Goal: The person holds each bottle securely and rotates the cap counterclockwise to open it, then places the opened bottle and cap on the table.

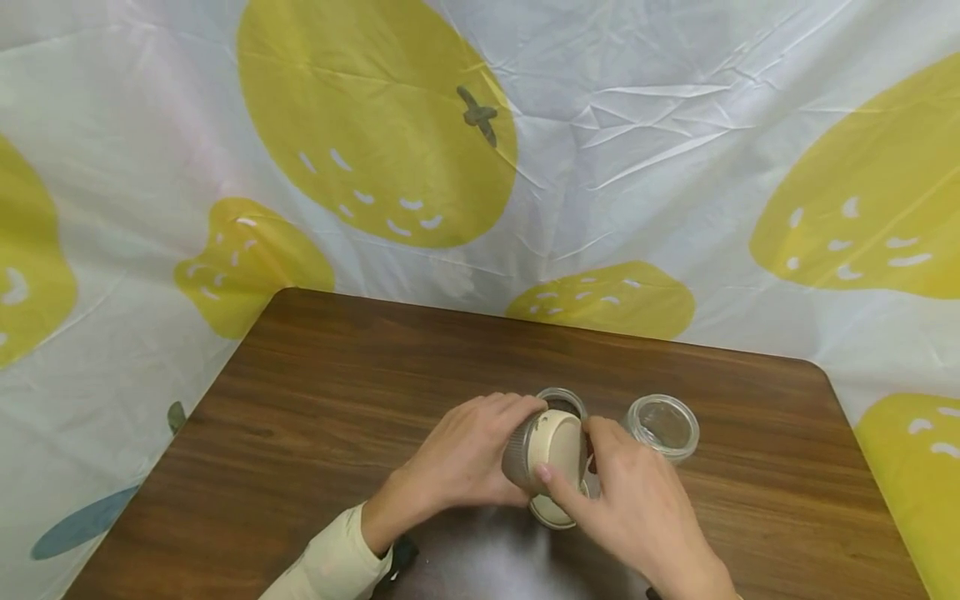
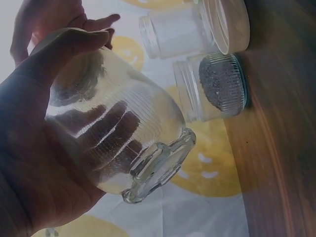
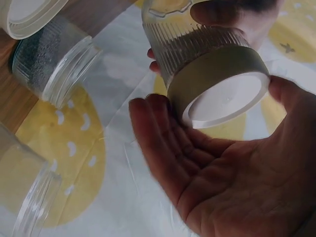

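Note:
My left hand (image 1: 476, 454) grips a ribbed clear glass jar (image 2: 123, 128) round its side, holding it tilted above the table. A cream lid (image 3: 222, 89) sits on the jar's mouth. The right hand (image 1: 645, 496) holds this lid by its rim, thumb on one side and fingers on the other. Just behind the held jar stands a second glass jar (image 2: 222, 86), uncapped, with dark grains inside. Another cream lid (image 1: 553, 512) lies on the table below the held jar, partly hidden by it.
An uncapped clear jar (image 1: 663, 425) stands to the right, beyond the right hand. The brown wooden table (image 1: 360, 367) reaches back to a hanging white cloth (image 1: 637, 150) with yellow fruit prints, which also hangs along the sides.

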The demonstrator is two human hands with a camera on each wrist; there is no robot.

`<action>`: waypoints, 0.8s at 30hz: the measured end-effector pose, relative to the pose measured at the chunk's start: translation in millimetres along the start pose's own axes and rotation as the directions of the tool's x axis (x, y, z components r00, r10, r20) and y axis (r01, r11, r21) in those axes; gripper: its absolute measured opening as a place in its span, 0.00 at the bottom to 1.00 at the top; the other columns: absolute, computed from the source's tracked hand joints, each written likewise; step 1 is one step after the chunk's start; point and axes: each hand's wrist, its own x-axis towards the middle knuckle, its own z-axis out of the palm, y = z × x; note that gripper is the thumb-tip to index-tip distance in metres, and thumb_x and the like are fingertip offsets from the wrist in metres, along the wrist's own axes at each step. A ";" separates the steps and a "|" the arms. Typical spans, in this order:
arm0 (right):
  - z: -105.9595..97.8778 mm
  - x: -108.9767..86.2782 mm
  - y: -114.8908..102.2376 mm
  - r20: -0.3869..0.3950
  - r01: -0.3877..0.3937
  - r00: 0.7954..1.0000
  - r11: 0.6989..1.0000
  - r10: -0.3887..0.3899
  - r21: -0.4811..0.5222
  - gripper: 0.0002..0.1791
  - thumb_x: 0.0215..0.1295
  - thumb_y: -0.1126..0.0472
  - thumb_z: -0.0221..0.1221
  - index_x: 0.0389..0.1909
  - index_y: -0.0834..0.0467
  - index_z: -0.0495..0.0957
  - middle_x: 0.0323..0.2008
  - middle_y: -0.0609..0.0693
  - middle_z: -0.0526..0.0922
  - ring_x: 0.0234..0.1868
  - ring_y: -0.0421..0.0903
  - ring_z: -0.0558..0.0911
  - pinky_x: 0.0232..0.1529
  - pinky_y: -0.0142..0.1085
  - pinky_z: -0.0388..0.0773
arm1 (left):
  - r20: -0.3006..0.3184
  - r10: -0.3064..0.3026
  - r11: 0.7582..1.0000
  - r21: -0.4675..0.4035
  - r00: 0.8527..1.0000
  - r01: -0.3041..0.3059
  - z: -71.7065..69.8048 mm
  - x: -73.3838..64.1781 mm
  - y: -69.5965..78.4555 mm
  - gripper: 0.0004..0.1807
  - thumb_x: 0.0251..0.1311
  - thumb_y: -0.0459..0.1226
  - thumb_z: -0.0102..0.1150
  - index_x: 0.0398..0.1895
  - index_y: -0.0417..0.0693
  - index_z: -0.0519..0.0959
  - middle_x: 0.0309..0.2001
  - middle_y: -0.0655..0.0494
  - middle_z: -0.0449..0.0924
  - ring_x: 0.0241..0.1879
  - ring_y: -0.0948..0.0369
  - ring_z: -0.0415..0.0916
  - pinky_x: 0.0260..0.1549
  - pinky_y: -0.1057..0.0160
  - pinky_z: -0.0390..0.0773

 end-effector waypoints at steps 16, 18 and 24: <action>-10.4 0.7 13.3 0.088 0.213 0.971 0.973 -0.221 0.090 0.53 0.46 0.49 0.79 0.76 0.46 0.66 0.62 0.37 0.76 0.52 0.33 0.80 0.50 0.38 0.85 | 0.002 -0.023 0.999 -0.022 1.000 0.023 3.6 -4.0 -4.1 0.50 0.30 0.53 0.86 0.64 0.56 0.75 0.53 0.63 0.85 0.50 0.64 0.83 0.52 0.61 0.84; -11.1 0.5 14.6 0.084 0.222 0.970 0.970 -0.230 0.100 0.53 0.46 0.50 0.79 0.75 0.46 0.66 0.62 0.36 0.76 0.52 0.33 0.81 0.50 0.38 0.85 | 0.001 -0.034 0.999 -0.032 0.999 0.034 3.7 -4.2 -4.9 0.49 0.30 0.52 0.86 0.63 0.57 0.75 0.51 0.64 0.85 0.48 0.65 0.82 0.50 0.61 0.84; -9.3 -0.7 16.3 0.083 0.205 0.972 0.968 -0.219 0.146 0.50 0.45 0.54 0.78 0.72 0.50 0.67 0.59 0.36 0.77 0.54 0.33 0.82 0.52 0.37 0.85 | -0.009 -0.056 0.998 -0.026 0.998 0.056 2.9 -4.3 -7.1 0.46 0.32 0.54 0.84 0.62 0.60 0.76 0.48 0.66 0.86 0.44 0.67 0.82 0.45 0.63 0.84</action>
